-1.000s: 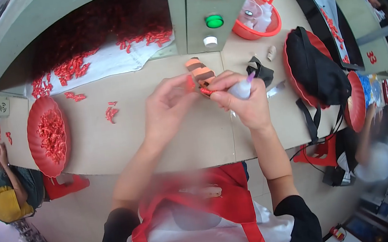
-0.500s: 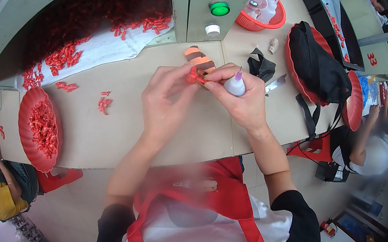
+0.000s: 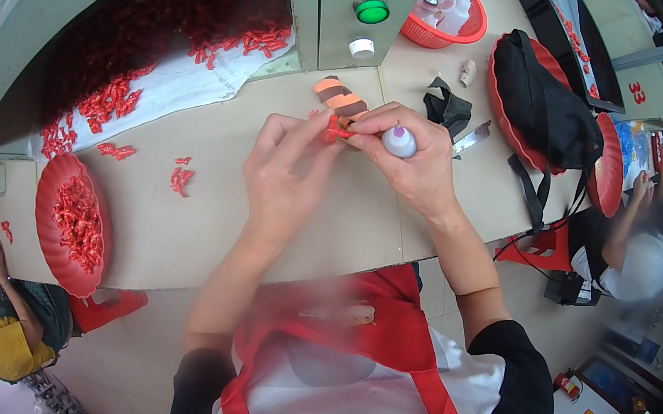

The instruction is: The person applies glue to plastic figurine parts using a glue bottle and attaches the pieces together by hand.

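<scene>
Between the fingertips of my left hand (image 3: 281, 172) is a small glossy red plastic piece (image 3: 334, 129). My right hand (image 3: 420, 170) meets it there, its thumb and forefinger pinched at the piece's right end. That same hand also holds a small white squeeze bottle (image 3: 399, 143) with a purple nozzle, tipped so the nozzle end shows. Just beyond the fingertips lies an orange and brown striped object (image 3: 340, 95), partly covered by my hands. Exactly how the fingers grip the red piece is hidden.
A scalloped red tray (image 3: 48, 219) full of red pieces stands left. Loose pieces (image 3: 181, 180) lie on the table. Farther back, a machine opening holds more on white cloth (image 3: 159, 104). Right are black cloth (image 3: 448, 110), a metal blade (image 3: 471, 140), a red basket (image 3: 451, 36) and a black bag (image 3: 539, 100).
The white bottle has tilted so its nozzle points more toward the camera. Both hands stay together at the red piece. The whole view has shifted slightly.
</scene>
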`<state>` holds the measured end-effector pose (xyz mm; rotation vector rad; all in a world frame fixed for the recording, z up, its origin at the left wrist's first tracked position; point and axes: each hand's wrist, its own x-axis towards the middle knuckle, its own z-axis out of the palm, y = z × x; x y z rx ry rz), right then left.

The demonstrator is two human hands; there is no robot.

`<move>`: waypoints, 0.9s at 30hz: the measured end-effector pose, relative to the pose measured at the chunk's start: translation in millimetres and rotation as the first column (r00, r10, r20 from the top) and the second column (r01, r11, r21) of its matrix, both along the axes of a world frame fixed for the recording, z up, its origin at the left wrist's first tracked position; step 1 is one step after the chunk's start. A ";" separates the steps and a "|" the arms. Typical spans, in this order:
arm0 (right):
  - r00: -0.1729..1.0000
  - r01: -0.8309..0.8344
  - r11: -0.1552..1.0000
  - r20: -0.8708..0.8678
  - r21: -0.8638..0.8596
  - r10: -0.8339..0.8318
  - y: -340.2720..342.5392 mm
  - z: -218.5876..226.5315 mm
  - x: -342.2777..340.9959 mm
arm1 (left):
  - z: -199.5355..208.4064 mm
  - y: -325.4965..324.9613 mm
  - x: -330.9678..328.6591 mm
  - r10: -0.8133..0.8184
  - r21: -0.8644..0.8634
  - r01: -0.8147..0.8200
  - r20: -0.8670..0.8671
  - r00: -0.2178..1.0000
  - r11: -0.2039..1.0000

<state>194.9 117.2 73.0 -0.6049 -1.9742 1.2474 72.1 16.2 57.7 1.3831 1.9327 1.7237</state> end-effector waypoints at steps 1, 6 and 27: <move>1.000 -0.013 1.000 0.016 -0.028 0.014 0.8 0.2 0.1 | -0.6 -0.6 0.0 -0.001 -0.011 0.001 0.013 1.000 1.000; 0.999 -0.037 0.998 0.030 -0.042 0.038 2.9 -1.1 0.2 | -1.3 -1.4 0.3 -0.009 -0.051 0.012 0.062 0.998 0.999; 0.977 -0.062 0.921 0.166 -0.385 0.135 12.3 0.9 0.6 | 1.4 -2.7 -1.0 -0.022 -0.126 0.034 0.095 0.995 0.991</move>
